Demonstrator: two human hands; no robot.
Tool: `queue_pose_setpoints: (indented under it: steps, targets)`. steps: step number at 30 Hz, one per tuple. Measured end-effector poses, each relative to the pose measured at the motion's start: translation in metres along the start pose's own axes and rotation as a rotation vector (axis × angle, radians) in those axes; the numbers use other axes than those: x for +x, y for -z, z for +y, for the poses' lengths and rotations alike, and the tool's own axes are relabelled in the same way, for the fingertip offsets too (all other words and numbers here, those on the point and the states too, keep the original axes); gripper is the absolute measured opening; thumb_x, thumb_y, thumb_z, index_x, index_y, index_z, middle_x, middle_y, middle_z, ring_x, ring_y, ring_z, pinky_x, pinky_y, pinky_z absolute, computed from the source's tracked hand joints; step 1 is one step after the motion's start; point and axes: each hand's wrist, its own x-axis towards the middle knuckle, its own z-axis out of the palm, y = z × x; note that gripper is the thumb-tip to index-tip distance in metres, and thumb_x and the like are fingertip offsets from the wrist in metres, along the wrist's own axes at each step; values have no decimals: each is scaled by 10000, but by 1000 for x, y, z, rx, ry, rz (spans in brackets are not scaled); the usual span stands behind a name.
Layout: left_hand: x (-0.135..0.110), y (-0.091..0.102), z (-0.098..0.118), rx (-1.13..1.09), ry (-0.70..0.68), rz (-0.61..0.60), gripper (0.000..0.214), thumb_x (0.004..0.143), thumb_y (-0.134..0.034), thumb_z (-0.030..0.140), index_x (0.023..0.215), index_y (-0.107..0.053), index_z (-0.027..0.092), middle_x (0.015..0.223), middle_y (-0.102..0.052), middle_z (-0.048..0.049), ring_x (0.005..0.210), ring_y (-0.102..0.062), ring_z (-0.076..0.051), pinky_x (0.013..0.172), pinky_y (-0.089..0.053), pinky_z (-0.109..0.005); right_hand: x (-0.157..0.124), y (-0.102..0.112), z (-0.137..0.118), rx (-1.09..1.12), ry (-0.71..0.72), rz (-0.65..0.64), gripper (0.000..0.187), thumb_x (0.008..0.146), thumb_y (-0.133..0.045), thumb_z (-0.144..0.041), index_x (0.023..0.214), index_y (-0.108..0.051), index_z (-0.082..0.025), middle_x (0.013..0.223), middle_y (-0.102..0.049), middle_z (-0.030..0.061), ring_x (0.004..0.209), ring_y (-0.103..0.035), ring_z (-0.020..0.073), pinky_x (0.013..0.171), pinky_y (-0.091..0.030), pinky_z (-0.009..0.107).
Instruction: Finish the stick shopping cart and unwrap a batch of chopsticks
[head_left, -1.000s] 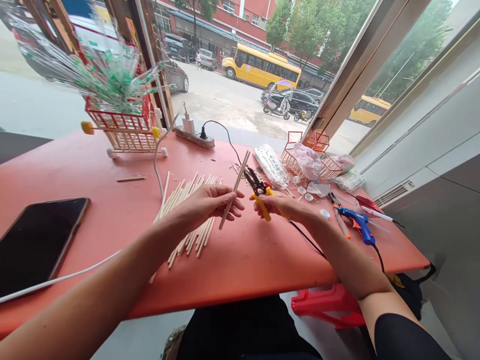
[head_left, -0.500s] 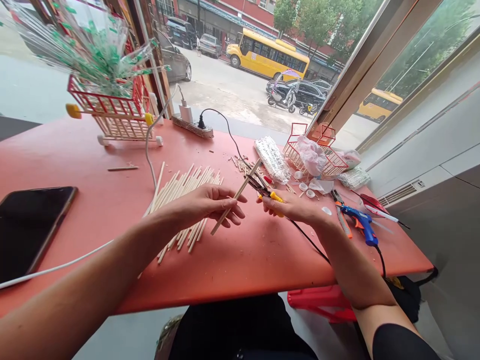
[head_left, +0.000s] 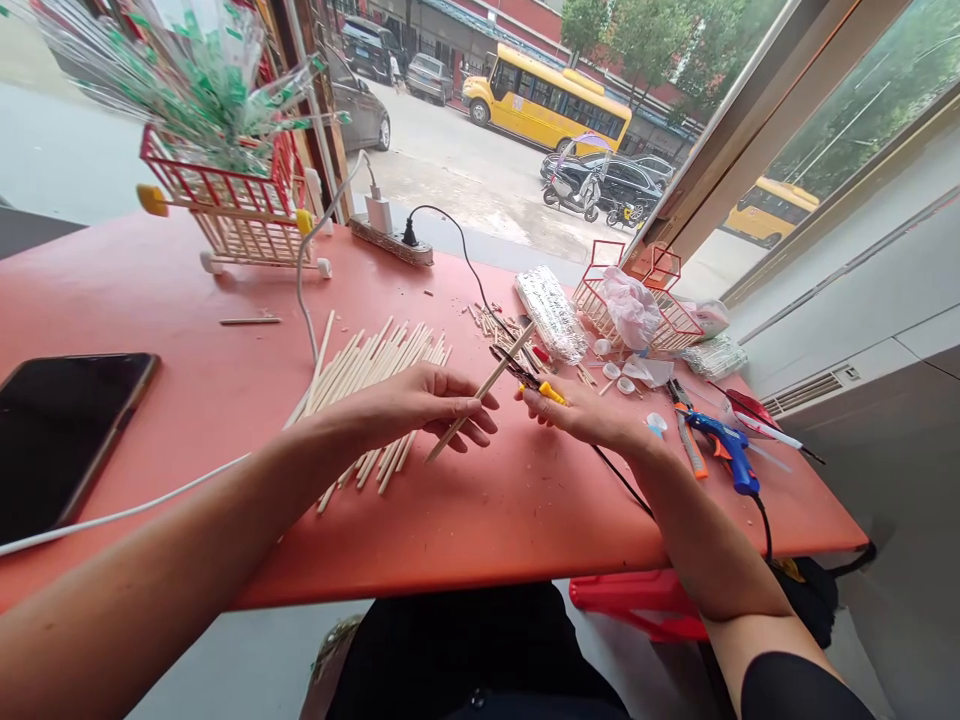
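My left hand (head_left: pixel 427 405) pinches a thin wooden stick (head_left: pixel 487 385) that slants up to the right above the red table (head_left: pixel 487 510). My right hand (head_left: pixel 589 415) grips yellow-handled cutters (head_left: pixel 529 380), whose dark jaws meet the stick near its upper part. Under my left hand lies a spread pile of wooden sticks (head_left: pixel 367 385). Short cut stick pieces (head_left: pixel 499 330) lie just beyond the cutters.
A black phone (head_left: pixel 60 430) with a white cable (head_left: pixel 150 505) lies at the left. A red mini cart (head_left: pixel 232 215) stands at the back left, a power strip (head_left: pixel 390 240) behind. A blue glue gun (head_left: pixel 724 450), red wire baskets (head_left: pixel 637 305) and foil packets (head_left: pixel 551 315) sit at the right.
The stick in my left hand has tilted lower to the right, and the cutters in my right hand have closed in on it. The view has shifted slightly downward.
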Motion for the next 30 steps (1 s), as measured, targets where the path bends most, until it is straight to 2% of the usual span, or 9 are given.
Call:
queue_pose_setpoints:
  steps: [6,12,19,30]
  targets:
    - [4,7,-6,19,23,-69,499,758,-973,524,1078,-852,161,1042,-864,-181,948,-840,-307,812,-688,-374,2,-3,4,-17,-18,-3,557,996,-506,-754,1064,-643,-218,950,-670,36,873,-634,217,785,-484,344]
    - [5,7,-9,21,28,-55,527,743,-981,546,1093,-854,173,1063,-865,-169,972,-838,-299,785,-675,-345,3,-4,3,-76,-53,6,523,1004,-514,-729,1022,-630,-220,944,-694,38,850,-624,214,760,-459,344]
    - [4,8,-9,21,30,-51,514,738,-986,520,1096,-863,172,1041,-867,-166,953,-836,-290,775,-667,-342,2,-5,-7,-159,-50,43,489,1024,-494,-694,892,-560,-228,881,-650,26,860,-593,209,778,-424,343]
    - [3,7,-6,34,12,-58,584,685,-1002,576,1081,-856,173,1017,-866,-154,935,-832,-283,777,-663,-345,-4,-9,-17,-282,-80,96,326,1068,-510,-527,932,-550,-234,962,-682,52,894,-602,222,793,-420,337]
